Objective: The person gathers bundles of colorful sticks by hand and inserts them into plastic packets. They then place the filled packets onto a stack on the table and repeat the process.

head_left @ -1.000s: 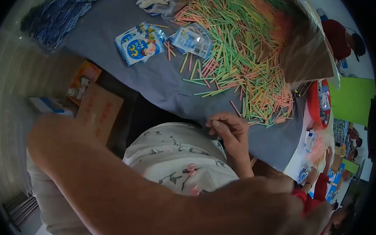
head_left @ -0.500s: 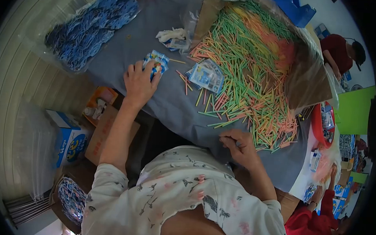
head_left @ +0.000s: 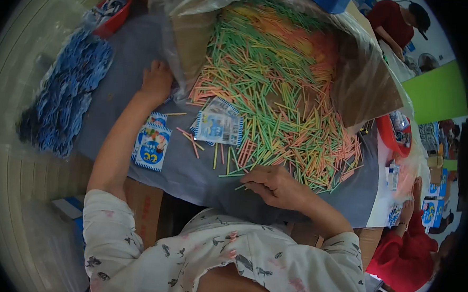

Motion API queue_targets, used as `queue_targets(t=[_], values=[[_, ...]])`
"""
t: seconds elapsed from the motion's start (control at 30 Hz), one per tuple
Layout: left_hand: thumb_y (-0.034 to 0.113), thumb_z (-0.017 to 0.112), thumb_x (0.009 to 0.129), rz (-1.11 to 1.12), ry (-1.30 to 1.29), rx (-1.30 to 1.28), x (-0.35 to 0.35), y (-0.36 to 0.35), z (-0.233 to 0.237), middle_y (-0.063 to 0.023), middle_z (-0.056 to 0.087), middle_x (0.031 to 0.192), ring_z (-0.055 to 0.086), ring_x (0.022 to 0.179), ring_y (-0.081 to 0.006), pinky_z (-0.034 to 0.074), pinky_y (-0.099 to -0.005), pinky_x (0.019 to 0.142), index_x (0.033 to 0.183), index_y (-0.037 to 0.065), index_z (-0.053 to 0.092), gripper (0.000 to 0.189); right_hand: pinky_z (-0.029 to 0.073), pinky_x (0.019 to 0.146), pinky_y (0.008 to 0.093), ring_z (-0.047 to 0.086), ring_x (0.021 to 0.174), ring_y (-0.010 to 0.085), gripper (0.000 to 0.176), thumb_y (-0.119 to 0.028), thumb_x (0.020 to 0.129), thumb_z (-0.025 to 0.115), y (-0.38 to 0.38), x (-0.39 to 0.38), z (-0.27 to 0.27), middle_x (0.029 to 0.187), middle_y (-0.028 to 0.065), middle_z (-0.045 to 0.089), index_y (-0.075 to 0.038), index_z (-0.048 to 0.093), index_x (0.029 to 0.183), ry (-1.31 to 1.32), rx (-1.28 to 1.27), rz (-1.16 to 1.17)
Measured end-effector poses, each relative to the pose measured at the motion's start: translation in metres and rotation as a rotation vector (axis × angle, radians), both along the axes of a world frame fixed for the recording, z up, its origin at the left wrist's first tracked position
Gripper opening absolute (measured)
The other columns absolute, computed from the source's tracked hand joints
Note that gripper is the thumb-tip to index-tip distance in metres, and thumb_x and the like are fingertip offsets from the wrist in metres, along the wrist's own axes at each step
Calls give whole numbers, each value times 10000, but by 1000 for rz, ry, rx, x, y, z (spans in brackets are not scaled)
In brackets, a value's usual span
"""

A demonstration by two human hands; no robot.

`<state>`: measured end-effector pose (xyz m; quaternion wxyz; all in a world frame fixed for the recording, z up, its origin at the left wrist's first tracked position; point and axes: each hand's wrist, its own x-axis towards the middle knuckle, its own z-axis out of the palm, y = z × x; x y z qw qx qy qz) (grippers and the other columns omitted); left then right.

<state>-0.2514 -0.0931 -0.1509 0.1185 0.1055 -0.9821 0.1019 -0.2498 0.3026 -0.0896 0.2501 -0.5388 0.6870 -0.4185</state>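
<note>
My left hand [head_left: 157, 84] is stretched to the far left of the grey cloth, its fingers curled down over something hidden beneath it. Nearer me, by the left forearm, lie blue-and-white printed packets [head_left: 152, 148], overlapping. My right hand [head_left: 274, 185] is closed, thumb against fingers, at the front edge of a heap of thin coloured sticks [head_left: 280, 79]; what it pinches, if anything, is hidden. A green stick [head_left: 231, 175] lies at its fingertips. Between the hands, more clear-fronted packets [head_left: 219, 126] rest against the heap, with a few loose sticks beside them.
The heap spills from a plastic-lined carton [head_left: 367, 84]. A clear bag of blue packets [head_left: 70, 92] lies at left, near a red basin [head_left: 115, 18]. Another red basin [head_left: 393, 134] stands at right. Two people in red [head_left: 403, 255] and dark red [head_left: 391, 22] are at the right.
My left hand has left the printed packets and moved farther out, over where a white crumpled item lay. My right hand has moved left and forward to the sticks. The view has shifted.
</note>
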Motion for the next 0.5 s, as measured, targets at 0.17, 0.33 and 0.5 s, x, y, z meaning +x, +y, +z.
queue_targets(t=[0.17, 0.33, 0.5], values=[[114, 679, 698, -316, -138, -95, -8, -21, 12, -131, 624, 1092, 501, 1123, -293, 410, -419, 881, 1000, 62, 699, 307, 522, 675, 394, 659, 793, 333, 99, -23, 839, 621, 20, -52, 4, 850, 148, 670, 6, 651, 929, 131, 20, -90], [116, 739, 668, -459, 219, 60, -6, -11, 30, -142, 617, 1079, 529, 1040, -328, 428, -417, 860, 995, 38, 682, 341, 503, 656, 428, 649, 772, 348, 91, -11, 821, 611, 10, -125, 12, 810, 182, 643, 6, 650, 902, 174, 98, -400], [128, 753, 723, -53, 413, 329, 44, 53, 65, -141, 596, 1005, 527, 1001, -316, 443, -437, 800, 931, 5, 667, 256, 478, 680, 447, 606, 831, 365, 124, -43, 820, 603, -1, -186, 5, 836, 197, 598, 19, 629, 924, 709, 112, -493]])
